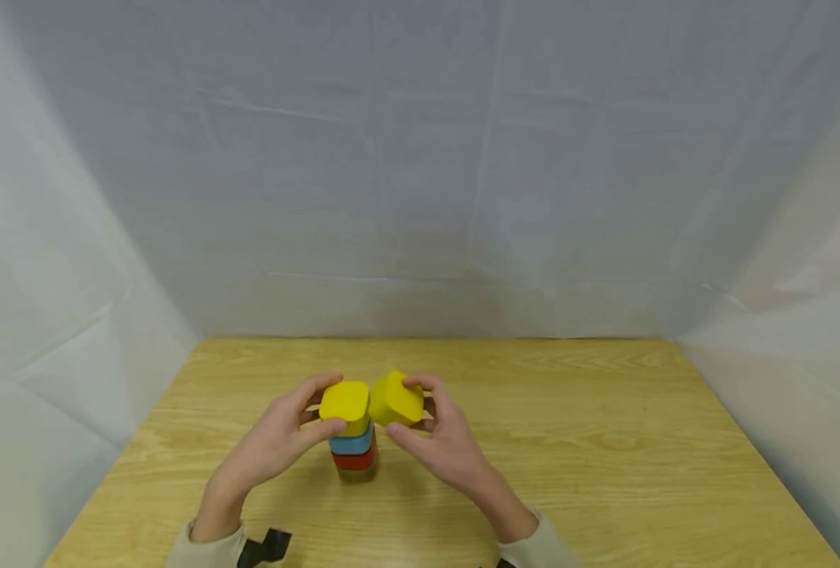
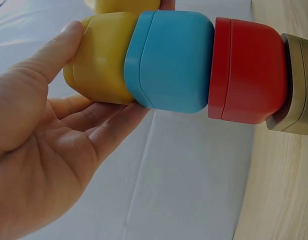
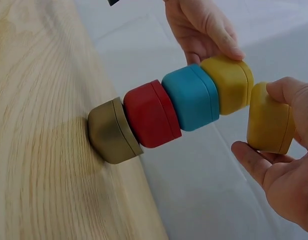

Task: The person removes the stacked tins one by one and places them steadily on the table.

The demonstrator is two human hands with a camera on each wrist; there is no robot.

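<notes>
On the tabletop (image 1: 604,442) stands your stack: olive block (image 3: 110,131), red block (image 3: 150,114), blue block (image 3: 191,97), yellow block (image 1: 345,402) on top. Your left hand (image 1: 278,438) pinches that top block; your right hand (image 1: 441,438) grips a second yellow block (image 1: 395,399), tilted, just beside it.

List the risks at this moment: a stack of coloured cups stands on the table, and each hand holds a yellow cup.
1. The stack is tall and narrow: olive base, red cup, blue cup, yellow cup on top. The left hand grips only that top cup, so a sideways pull might tip everything.
2. The right hand holds a second yellow cup tilted against the top one; a nudge could knock the stack over.
</notes>
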